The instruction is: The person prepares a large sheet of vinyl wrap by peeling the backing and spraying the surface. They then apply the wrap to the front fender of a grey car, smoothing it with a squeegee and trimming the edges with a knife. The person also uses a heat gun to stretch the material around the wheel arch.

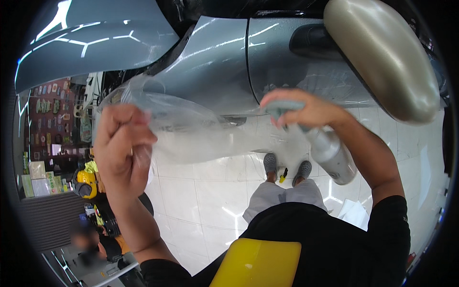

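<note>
Pinched in the fingers of my left hand (123,148) is a sheet of clear film (186,110), which hangs in loose folds in front of the car's fender (210,62) and trails to the right. My right hand (313,107) grips a spray bottle (334,160) by its grey trigger head, with the whitish body tilted down toward the lower right. The nozzle points left, to the film side, and both hand and bottle are slightly blurred. A hazy patch lies between nozzle and film; whether it is mist or film, I cannot tell.
A car door (287,67) with a champagne-coloured mirror (382,57) juts in at upper right. The blue-grey panel (95,43) stands raised at upper left. A yellow-and-black tool (283,175) lies between my feet, a white sheet (354,214) on the tiles. Another person (95,244) is at lower left.
</note>
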